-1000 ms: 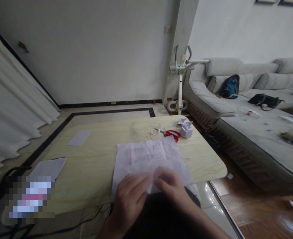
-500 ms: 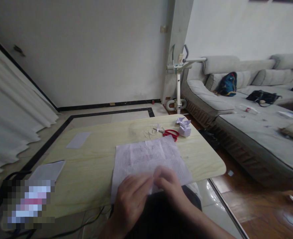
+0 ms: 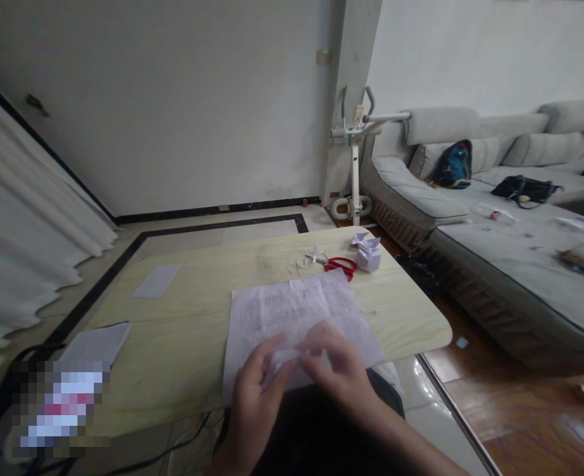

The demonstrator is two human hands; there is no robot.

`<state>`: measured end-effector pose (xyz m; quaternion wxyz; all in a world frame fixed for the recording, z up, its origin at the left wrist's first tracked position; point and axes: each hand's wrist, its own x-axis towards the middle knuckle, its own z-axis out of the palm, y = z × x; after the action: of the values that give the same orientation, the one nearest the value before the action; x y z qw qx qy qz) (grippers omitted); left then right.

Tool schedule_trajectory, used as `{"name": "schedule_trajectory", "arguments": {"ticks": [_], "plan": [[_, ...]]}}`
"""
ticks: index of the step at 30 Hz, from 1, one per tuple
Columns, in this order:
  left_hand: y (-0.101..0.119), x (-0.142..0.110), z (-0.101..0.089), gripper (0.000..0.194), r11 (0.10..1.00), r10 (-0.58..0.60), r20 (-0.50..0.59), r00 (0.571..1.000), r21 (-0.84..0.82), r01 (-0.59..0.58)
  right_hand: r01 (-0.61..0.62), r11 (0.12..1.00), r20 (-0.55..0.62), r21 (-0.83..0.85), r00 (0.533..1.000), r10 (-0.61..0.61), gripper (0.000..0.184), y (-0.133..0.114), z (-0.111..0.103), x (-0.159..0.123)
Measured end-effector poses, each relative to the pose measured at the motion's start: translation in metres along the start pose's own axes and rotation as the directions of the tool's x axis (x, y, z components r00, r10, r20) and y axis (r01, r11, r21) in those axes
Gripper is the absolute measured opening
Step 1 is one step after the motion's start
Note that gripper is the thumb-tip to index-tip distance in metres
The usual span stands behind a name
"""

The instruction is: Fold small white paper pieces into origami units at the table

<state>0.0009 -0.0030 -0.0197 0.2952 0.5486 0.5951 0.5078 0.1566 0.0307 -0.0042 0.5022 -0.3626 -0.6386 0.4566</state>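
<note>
Both my hands meet over the near edge of a large printed sheet [image 3: 292, 307], which lies creased on the table. Between them is a small piece of white paper [image 3: 286, 357], blurred and partly hidden by the fingers. My left hand [image 3: 259, 383] has its thumb and fingers curled around the paper's left side. My right hand [image 3: 334, 360] pinches its right side with thumb and bent fingers. Past the sheet's far edge lie red-handled scissors [image 3: 340, 266], and beside them stands a stack of folded white paper pieces [image 3: 368, 256].
The pale wooden table [image 3: 183, 357] also bears a small white paper [image 3: 156, 281] and a white pad [image 3: 96, 344] at the left. Thin scraps [image 3: 298, 266] lie near the scissors. A grey sofa [image 3: 510, 277] and an exercise machine [image 3: 355, 158] stand beyond.
My left hand has turned and its thumb and fingers have parted, so the small white paper shows between the hands. My right hand stays close to its former place.
</note>
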Motion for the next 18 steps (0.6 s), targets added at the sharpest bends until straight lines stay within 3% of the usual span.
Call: {"name": "schedule_trajectory", "arguments": {"ticks": [6,11,18], "plan": [[0.007,-0.001,-0.002,0.017,1.000,-0.002,0.119,0.993,-0.030,0.005,-0.021,0.999,0.007,0.041,1.000,0.021,0.015,0.005,-0.001,0.001],[0.009,0.001,-0.003,0.026,1.000,0.010,0.079,0.997,-0.018,-0.009,-0.046,0.998,-0.030,0.034,0.998,0.047,0.020,0.011,-0.001,0.000],[0.007,0.003,-0.004,0.032,1.000,0.004,0.097,0.995,0.021,-0.006,-0.110,0.993,0.019,0.032,0.994,0.109,0.021,0.010,0.003,-0.001]]}}
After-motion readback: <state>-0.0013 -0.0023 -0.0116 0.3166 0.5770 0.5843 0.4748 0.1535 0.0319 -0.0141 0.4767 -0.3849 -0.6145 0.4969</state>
